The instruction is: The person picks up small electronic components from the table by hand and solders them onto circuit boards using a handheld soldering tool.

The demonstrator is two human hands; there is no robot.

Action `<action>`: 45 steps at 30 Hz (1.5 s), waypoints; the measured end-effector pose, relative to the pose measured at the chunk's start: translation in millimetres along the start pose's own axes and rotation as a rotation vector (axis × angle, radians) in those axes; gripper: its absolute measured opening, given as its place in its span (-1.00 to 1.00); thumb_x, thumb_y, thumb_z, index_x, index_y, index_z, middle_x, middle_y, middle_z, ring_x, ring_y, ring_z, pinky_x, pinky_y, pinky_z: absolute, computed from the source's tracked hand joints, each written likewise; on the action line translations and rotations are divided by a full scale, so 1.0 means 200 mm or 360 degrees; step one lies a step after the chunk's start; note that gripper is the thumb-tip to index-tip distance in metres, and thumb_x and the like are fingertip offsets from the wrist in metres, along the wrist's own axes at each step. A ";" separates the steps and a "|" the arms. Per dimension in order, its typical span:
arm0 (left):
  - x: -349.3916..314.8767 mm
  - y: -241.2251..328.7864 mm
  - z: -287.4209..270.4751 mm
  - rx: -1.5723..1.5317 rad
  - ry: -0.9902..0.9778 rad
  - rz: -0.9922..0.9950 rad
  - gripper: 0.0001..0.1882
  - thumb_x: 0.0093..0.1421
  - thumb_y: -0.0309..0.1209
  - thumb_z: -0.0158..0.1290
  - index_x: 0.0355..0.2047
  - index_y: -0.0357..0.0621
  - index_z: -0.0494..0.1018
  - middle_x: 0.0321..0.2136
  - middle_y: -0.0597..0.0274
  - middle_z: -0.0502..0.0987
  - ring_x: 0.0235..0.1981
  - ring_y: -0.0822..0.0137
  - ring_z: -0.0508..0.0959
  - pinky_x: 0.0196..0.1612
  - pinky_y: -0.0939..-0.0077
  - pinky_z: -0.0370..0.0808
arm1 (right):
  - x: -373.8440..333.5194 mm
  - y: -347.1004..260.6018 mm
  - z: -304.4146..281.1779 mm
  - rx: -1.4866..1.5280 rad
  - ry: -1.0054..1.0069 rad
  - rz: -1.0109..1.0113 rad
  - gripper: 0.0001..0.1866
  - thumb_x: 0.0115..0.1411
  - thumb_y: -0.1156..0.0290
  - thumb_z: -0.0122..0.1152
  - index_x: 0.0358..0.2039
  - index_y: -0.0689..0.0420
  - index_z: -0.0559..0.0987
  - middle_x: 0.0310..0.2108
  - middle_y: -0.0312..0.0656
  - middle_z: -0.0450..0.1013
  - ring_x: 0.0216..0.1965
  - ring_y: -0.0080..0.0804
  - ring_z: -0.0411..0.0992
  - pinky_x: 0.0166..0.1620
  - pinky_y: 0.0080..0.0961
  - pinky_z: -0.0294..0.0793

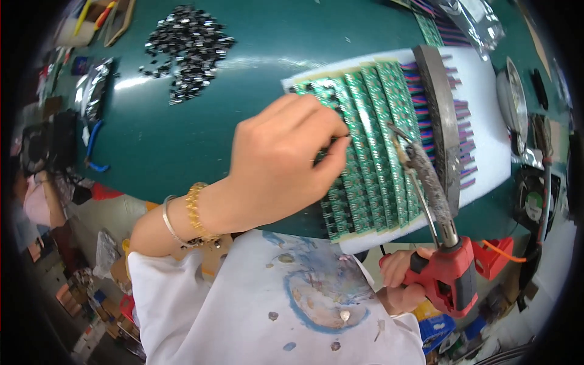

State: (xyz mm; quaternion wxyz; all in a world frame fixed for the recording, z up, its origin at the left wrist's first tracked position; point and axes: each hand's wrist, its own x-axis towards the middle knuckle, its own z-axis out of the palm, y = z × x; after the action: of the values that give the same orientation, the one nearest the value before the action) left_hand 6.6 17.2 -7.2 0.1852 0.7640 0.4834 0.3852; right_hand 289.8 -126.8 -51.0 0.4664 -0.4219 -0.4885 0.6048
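Note:
Several green circuit board strips [380,146] lie side by side on a white foam sheet [486,140]. My left hand [283,149] is over their left side, thumb and forefinger pinched together at the boards; whatever is between the fingertips is too small to make out. Small black parts line the leftmost strip, partly hidden by this hand. My right hand [400,283] grips a red and black soldering gun [447,283] below the foam's near edge. Its long, crusted barrel points up and away, with the tip above the right-hand strips.
A heavy grey metal bar [439,121] lies across coloured ribbon wires [466,143]. At the far left is a heap of small black and silver parts [188,52]. A metal bowl [512,100], a small fan [534,204], a plastic bag [474,24] and blue-handled pliers [93,146] sit around the green table.

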 end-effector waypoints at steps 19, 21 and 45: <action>0.06 -0.43 -0.35 0.1344 -0.0012 0.0225 -0.91 -0.01 -0.52 0.18 -0.50 -0.21 0.47 -0.52 0.23 0.42 -0.38 0.24 0.46 -0.39 0.39 0.50 | 0.02 -0.11 0.25 0.0177 0.0469 -0.0091 -0.15 0.17 -0.21 0.16 0.19 0.21 0.17 -0.74 -0.34 0.24 -0.73 -0.48 0.23 -0.55 -0.45 0.26; 0.08 -0.45 -0.36 0.1358 -0.0049 0.0285 -0.91 -0.02 -0.53 0.17 -0.53 -0.21 0.45 -0.52 0.23 0.41 -0.39 0.24 0.46 -0.39 0.39 0.50 | 0.03 -0.13 0.26 0.0163 0.0487 -0.0067 -0.15 0.17 -0.22 0.16 0.19 0.21 0.18 -0.74 -0.34 0.24 -0.73 -0.48 0.23 -0.55 -0.46 0.26; -0.14 0.24 -0.04 0.0117 -0.0278 0.1216 -0.60 -0.22 -0.51 0.20 -0.27 -0.37 0.59 -0.32 0.07 0.55 -0.41 0.26 0.44 -0.31 0.40 0.58 | 0.27 -0.22 0.28 -0.0422 -0.0075 -0.0245 -0.30 0.11 0.63 0.21 0.23 0.23 0.13 -0.47 -0.07 0.50 -0.63 -0.55 0.36 -0.53 -0.67 0.33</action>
State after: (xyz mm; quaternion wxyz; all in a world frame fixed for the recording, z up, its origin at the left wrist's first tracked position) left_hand 22.9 -30.1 16.9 0.0416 0.9249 0.1602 0.3423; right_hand 230.0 -80.7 -1.7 0.4399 -0.4268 -0.6058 0.5073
